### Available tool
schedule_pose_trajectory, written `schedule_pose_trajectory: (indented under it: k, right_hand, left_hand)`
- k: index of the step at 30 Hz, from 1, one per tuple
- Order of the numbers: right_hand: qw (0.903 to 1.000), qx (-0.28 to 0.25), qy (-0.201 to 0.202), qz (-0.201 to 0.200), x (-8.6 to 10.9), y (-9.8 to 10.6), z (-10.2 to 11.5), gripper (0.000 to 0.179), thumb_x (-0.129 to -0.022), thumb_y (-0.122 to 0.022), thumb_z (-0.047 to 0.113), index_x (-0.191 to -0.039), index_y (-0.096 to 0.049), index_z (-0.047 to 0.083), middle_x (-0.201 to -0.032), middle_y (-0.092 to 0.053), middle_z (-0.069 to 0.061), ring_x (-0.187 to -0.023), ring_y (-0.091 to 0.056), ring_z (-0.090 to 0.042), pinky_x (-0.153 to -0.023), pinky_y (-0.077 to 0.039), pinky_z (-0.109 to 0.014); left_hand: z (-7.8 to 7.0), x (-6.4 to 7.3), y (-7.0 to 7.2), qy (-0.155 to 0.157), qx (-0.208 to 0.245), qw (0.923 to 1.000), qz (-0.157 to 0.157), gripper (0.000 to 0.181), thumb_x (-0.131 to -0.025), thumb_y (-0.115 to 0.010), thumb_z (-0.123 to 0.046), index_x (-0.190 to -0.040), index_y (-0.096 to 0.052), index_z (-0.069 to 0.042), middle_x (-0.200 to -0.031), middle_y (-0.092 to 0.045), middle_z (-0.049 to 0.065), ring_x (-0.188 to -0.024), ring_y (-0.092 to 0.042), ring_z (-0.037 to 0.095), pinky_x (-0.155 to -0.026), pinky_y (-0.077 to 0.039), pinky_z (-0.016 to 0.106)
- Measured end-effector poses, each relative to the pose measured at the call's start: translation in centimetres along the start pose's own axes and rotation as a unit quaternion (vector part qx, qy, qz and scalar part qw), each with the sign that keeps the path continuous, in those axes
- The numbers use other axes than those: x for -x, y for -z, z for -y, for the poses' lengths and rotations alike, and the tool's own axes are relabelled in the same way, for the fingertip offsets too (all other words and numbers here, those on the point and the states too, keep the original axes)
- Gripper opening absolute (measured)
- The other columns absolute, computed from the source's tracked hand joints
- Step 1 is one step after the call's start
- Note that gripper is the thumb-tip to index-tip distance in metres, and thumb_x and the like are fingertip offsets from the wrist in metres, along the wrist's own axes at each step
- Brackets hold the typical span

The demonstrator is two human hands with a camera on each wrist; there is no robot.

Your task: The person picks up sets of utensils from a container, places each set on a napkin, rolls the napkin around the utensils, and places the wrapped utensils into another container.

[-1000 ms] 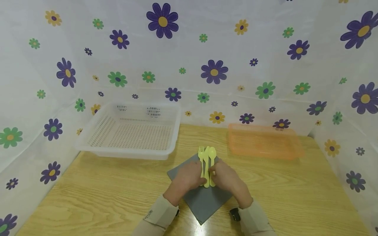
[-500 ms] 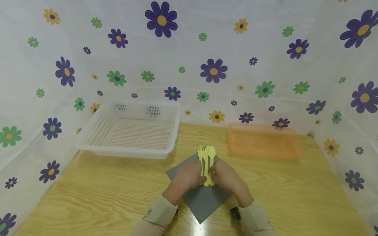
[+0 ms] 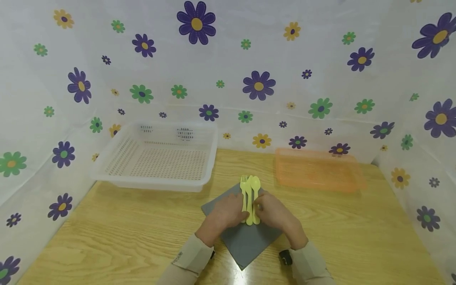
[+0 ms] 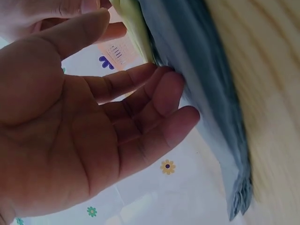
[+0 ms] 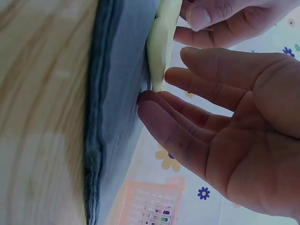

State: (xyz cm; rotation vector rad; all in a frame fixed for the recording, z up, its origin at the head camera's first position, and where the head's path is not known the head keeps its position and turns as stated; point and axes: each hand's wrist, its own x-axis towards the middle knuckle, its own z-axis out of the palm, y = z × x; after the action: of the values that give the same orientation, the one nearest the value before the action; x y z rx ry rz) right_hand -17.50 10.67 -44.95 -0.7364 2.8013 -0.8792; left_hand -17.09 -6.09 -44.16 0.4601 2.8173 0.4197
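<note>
A yellow-green fork (image 3: 244, 184), knife (image 3: 249, 219) and spoon (image 3: 255, 183) lie side by side on a folded grey cloth napkin (image 3: 246, 247), which is turned cornerwise on the table. At the fork's side rests my left hand (image 3: 228, 211), its fingertips on the cutlery and the cloth and its thumb near the handles. My right hand (image 3: 273, 211) mirrors it beside the spoon. In the left wrist view the fingers (image 4: 154, 140) are loosely bent, touching the napkin. The right wrist view shows relaxed fingers (image 5: 173, 131) against the cloth and a yellow-green handle (image 5: 159, 51).
A white perforated basket (image 3: 153, 184) stands at the back left of the wooden table (image 3: 142, 229). To the back right sits a shallow orange basket (image 3: 317, 184). Flower-printed sheeting (image 3: 221, 63) closes off the back and both sides.
The cutlery and napkin stay in place with both hands beside them. The right hand shifts very slightly; the head view moves a little.
</note>
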Motion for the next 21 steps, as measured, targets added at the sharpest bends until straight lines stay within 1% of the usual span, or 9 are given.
schedule_pose_trajectory:
  k: [4, 7, 8, 10, 12, 15, 17, 18, 21]
  right_hand:
    - [0.9998, -0.002, -0.018, 0.005, 0.0, 0.1, -0.2, 0.024, -0.079, -0.064, -0.01, -0.102, -0.07, -0.009, -0.095, -0.064, -0.016, -0.079, -0.05, -0.019, -0.066, -0.045, -0.03]
    - [0.9996, -0.006, -0.027, 0.011, 0.0, 0.2, -0.2, 0.027, -0.08, -0.066, -0.01, -0.107, -0.069, -0.009, -0.097, -0.064, -0.017, -0.078, -0.049, -0.019, -0.065, -0.044, -0.03]
    - [0.9994, -0.009, -0.031, 0.013, 0.0, 0.2, -0.3, 0.028, -0.08, -0.066, -0.009, -0.108, -0.068, -0.009, -0.097, -0.063, -0.016, -0.078, -0.049, -0.019, -0.065, -0.044, -0.03]
    - [0.9993, -0.015, -0.032, 0.014, 0.1, 0.2, -0.4, 0.028, -0.081, -0.066, -0.009, -0.108, -0.068, -0.009, -0.096, -0.063, -0.014, -0.077, -0.048, -0.019, -0.065, -0.043, -0.03]
    - [0.999, -0.019, -0.036, 0.016, 0.1, 0.3, -0.5, 0.029, -0.081, -0.066, -0.009, -0.11, -0.067, -0.009, -0.097, -0.064, -0.014, -0.078, -0.049, -0.019, -0.067, -0.043, -0.031]
    - [0.9985, -0.028, -0.042, 0.022, 0.3, 0.5, -0.6, 0.031, -0.083, -0.067, -0.007, -0.114, -0.064, -0.008, -0.105, -0.066, -0.016, -0.086, -0.055, -0.021, -0.074, -0.049, -0.036]
    - [0.9979, -0.034, -0.047, 0.029, 0.4, 0.7, -0.7, 0.034, -0.084, -0.068, -0.006, -0.117, -0.061, -0.009, -0.112, -0.065, -0.02, -0.093, -0.059, -0.024, -0.079, -0.052, -0.04]
    - [0.9979, -0.035, -0.044, 0.032, 0.5, 0.8, -0.7, 0.034, -0.085, -0.068, -0.005, -0.117, -0.06, -0.009, -0.113, -0.064, -0.02, -0.095, -0.06, -0.025, -0.081, -0.052, -0.042]
    - [0.9985, -0.027, -0.021, 0.042, 0.9, 1.2, -0.9, 0.028, -0.082, -0.07, -0.006, -0.109, -0.06, -0.005, -0.105, -0.064, -0.015, -0.092, -0.06, -0.025, -0.08, -0.052, -0.041]
  left_hand:
    - [0.2, 0.0, 0.3, -0.011, 0.008, 0.9998, 0.017, 0.047, -0.095, -0.065, -0.029, -0.128, -0.054, 0.003, -0.109, -0.062, 0.018, -0.083, -0.057, 0.022, -0.072, -0.051, 0.04]
    - [0.4, 0.0, 0.4, -0.016, -0.001, 0.9994, 0.03, 0.05, -0.096, -0.063, -0.029, -0.133, -0.052, 0.004, -0.119, -0.061, 0.02, -0.09, -0.058, 0.023, -0.079, -0.051, 0.04]
    - [0.4, 0.0, 0.4, -0.018, -0.005, 0.9993, 0.032, 0.05, -0.096, -0.063, -0.029, -0.133, -0.052, 0.003, -0.12, -0.061, 0.02, -0.091, -0.058, 0.023, -0.079, -0.051, 0.04]
    - [0.5, 0.0, 0.5, -0.025, -0.012, 0.9991, 0.032, 0.046, -0.096, -0.064, -0.029, -0.128, -0.055, 0.002, -0.114, -0.063, 0.018, -0.088, -0.057, 0.022, -0.077, -0.051, 0.04]
    - [0.6, 0.1, 0.7, -0.039, -0.014, 0.9987, 0.029, 0.037, -0.095, -0.065, -0.028, -0.118, -0.059, 0.0, -0.1, -0.063, 0.012, -0.08, -0.055, 0.019, -0.07, -0.049, 0.037]
    - [0.8, 0.2, 0.9, -0.066, 0.0, 0.9975, 0.025, 0.021, -0.093, -0.067, -0.024, -0.099, -0.06, -0.005, -0.079, -0.055, 0.003, -0.068, -0.049, 0.015, -0.06, -0.044, 0.032]
    - [0.9, 0.3, 1.0, -0.08, 0.009, 0.9964, 0.027, 0.018, -0.092, -0.068, -0.022, -0.092, -0.058, -0.008, -0.073, -0.05, 0.0, -0.064, -0.047, 0.013, -0.057, -0.042, 0.029]
    - [1.0, 0.4, 1.1, -0.088, 0.012, 0.9956, 0.028, 0.017, -0.091, -0.069, -0.021, -0.091, -0.058, -0.008, -0.073, -0.049, -0.001, -0.063, -0.046, 0.013, -0.057, -0.041, 0.029]
    - [1.0, 0.7, 1.2, -0.109, 0.002, 0.9936, 0.031, 0.019, -0.09, -0.072, -0.02, -0.085, -0.057, -0.008, -0.07, -0.047, -0.002, -0.062, -0.045, 0.012, -0.058, -0.041, 0.028]
